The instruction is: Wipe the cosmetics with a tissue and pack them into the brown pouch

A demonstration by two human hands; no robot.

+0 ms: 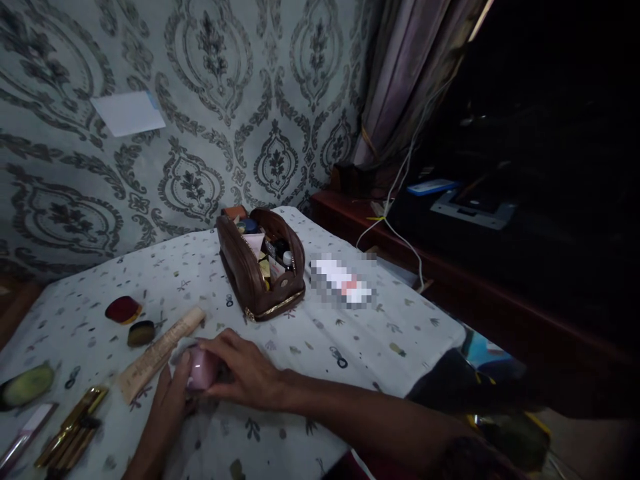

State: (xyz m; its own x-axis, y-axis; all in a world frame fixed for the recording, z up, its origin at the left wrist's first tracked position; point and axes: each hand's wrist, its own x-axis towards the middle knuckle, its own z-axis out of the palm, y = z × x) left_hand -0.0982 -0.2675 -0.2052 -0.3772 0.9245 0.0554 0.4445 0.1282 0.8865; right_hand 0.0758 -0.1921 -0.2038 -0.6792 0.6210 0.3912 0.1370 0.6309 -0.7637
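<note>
Both hands are closed on a small pink, shiny container (pixel 204 368) just above the patterned white cloth. My right hand (pixel 245 370) pinches it from the right, while my left hand (pixel 173 390) wraps its left side. Something thin and white (pixel 181 348), like a tissue or wipe, shows between my left fingers and the container. Beyond my left hand lies a long beige tube (pixel 160 353). A small dark round pot (pixel 141 333) and a dark red round item (pixel 123 309) sit farther left. An unzipped brown cosmetic bag (pixel 239 280), filled with bottles and packets, stands behind my hands.
At the left lie several gold tubes (pixel 73 427), a slim pale-pink pack (pixel 27 433) and a green oval item (pixel 30 387). A blurred-out white item (pixel 343 280) lies right of the bag. White cables (pixel 400 180) hang by the dark red wooden furniture (pixel 450 273).
</note>
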